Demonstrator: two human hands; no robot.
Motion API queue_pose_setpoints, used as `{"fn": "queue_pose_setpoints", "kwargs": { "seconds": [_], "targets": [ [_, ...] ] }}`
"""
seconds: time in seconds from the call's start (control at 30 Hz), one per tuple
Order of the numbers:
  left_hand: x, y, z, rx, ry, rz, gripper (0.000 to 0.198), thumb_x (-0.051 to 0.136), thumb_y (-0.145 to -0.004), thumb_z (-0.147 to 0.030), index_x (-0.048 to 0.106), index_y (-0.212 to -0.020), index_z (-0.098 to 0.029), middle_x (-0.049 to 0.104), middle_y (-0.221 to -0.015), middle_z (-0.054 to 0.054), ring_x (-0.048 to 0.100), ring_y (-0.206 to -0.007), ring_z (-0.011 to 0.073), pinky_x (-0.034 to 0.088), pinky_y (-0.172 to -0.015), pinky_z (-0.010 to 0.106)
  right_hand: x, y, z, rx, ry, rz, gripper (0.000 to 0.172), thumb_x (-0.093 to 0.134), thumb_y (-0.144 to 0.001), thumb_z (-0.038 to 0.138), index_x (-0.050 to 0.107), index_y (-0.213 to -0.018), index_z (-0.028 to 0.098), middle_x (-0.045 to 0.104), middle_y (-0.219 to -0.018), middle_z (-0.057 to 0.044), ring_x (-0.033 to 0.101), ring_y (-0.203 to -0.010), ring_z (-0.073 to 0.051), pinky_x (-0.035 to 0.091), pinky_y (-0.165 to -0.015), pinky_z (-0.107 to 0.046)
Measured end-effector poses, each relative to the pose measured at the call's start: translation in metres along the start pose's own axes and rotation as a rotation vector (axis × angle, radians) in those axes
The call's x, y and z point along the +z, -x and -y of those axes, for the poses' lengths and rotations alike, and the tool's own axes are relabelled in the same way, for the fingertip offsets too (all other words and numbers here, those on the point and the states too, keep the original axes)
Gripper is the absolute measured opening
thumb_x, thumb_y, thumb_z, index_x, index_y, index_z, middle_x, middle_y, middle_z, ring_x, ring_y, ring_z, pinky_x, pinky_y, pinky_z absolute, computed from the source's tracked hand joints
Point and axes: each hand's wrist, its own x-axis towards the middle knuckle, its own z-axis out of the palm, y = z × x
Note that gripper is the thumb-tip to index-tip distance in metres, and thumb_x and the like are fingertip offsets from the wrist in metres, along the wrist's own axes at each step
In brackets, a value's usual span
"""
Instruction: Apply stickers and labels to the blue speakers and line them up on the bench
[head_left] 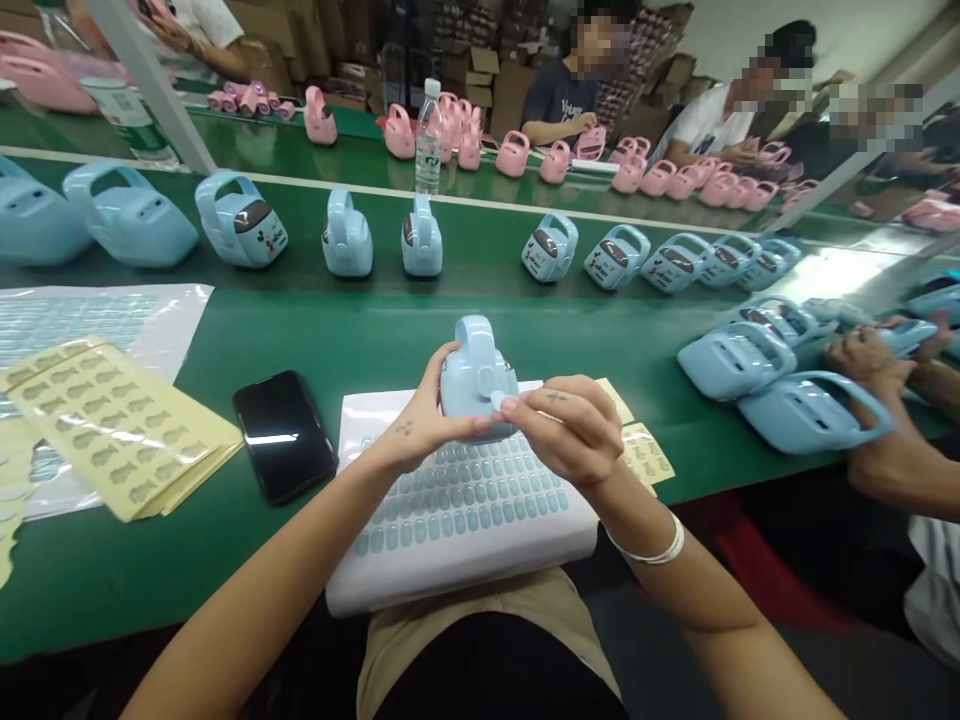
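Note:
Held up over the bench is a light blue plastic case with a loop handle [474, 375]. My left hand [422, 415] is wrapped around its left side, thumb across the lower front. Thumb and fingertips of my right hand [574, 425] pinch a small pale blue oval sticker [498, 399] against the case's lower right. Below both hands lies a white sheet [450, 572] bearing rows of oval blue stickers [459, 522]; its front edge curls over the bench edge. The case hides part of the sheet.
A black phone [285, 436] and yellow sticker sheets [124, 425] lie to the left. Similar blue cases [347, 235] line the back, with more [810, 410] at right beside a co-worker's hands [870, 360]. A water bottle [429, 140] stands beyond, near pink cases [512, 153].

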Motion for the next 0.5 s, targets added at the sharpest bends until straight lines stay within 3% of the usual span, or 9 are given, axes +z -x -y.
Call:
{"fn": "queue_pose_setpoints", "kwargs": {
  "seconds": [0.17, 0.3, 0.5],
  "targets": [
    [0.003, 0.003, 0.000, -0.051, -0.092, 0.039, 0.090, 0.082, -0.059, -0.029, 0.029, -0.132, -0.026, 0.049, -0.132, 0.014, 0.049, -0.120, 0.0337, 0.041, -0.096, 0.045, 0.003, 0.003, -0.008, -0.145, 0.063, 0.013, 0.024, 0.054, -0.087, 0.011, 0.070, -0.081, 0.028, 0.065, -0.070, -0.001, 0.060, -0.067, -0.016, 0.047, -0.051, -0.029],
    [0.002, 0.004, 0.001, -0.086, -0.178, 0.017, 0.097, 0.082, -0.058, -0.033, 0.023, -0.135, -0.026, 0.042, -0.137, 0.016, 0.047, -0.121, 0.0340, 0.041, -0.096, 0.045, 0.004, 0.004, -0.011, -0.150, 0.020, -0.011, 0.022, 0.058, -0.085, 0.009, 0.069, -0.077, 0.026, 0.064, -0.070, -0.001, 0.058, -0.067, -0.015, 0.045, -0.051, -0.028],
    [-0.002, 0.002, 0.006, -0.062, -0.217, -0.004, 0.096, 0.082, -0.058, -0.035, 0.026, -0.135, -0.026, 0.039, -0.138, 0.015, 0.044, -0.121, 0.0346, 0.039, -0.098, 0.048, 0.005, 0.005, -0.015, -0.115, -0.021, 0.034, 0.014, 0.064, -0.081, 0.011, 0.068, -0.081, 0.024, 0.064, -0.071, -0.001, 0.057, -0.069, -0.015, 0.043, -0.052, -0.029]
  ]
}}
